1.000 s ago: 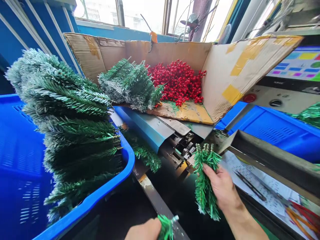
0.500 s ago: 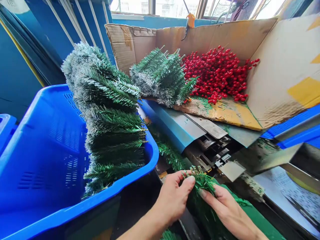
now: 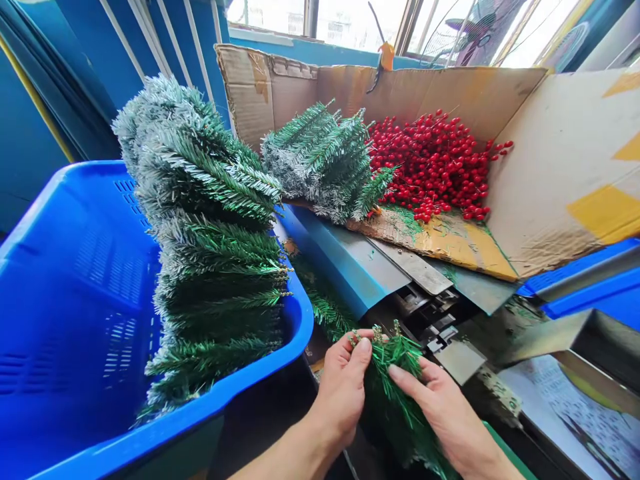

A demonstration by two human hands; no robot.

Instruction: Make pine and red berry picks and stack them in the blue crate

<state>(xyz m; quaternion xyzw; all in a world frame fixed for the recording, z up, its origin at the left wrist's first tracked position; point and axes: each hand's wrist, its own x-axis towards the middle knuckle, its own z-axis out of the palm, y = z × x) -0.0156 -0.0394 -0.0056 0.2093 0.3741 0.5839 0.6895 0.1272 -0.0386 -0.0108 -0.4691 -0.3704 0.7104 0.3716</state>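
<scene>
Several green pine sprigs (image 3: 400, 407) hang bunched between my hands at the lower middle, their brownish stem ends upward. My left hand (image 3: 345, 380) pinches stem ends at the bunch's left side, thumb against fingers. On the right side, my right hand (image 3: 445, 407) is closed round the bunch, its thumb lying across the green needles. Left of my hands, frosted pine branches (image 3: 200, 253) are stacked in a blue basket (image 3: 297, 333), stem ends toward its right rim.
An open cardboard box (image 3: 430, 93) at the back holds more frosted branches (image 3: 320, 160) and red berry stems (image 3: 430, 160). Below it is a metal machine (image 3: 430, 313). A metal tray (image 3: 575, 340) stands at the right.
Both hands have shifted slightly left in view with the sprigs. More of the bunch's hanging part shows between them. The camera view has moved a little.
</scene>
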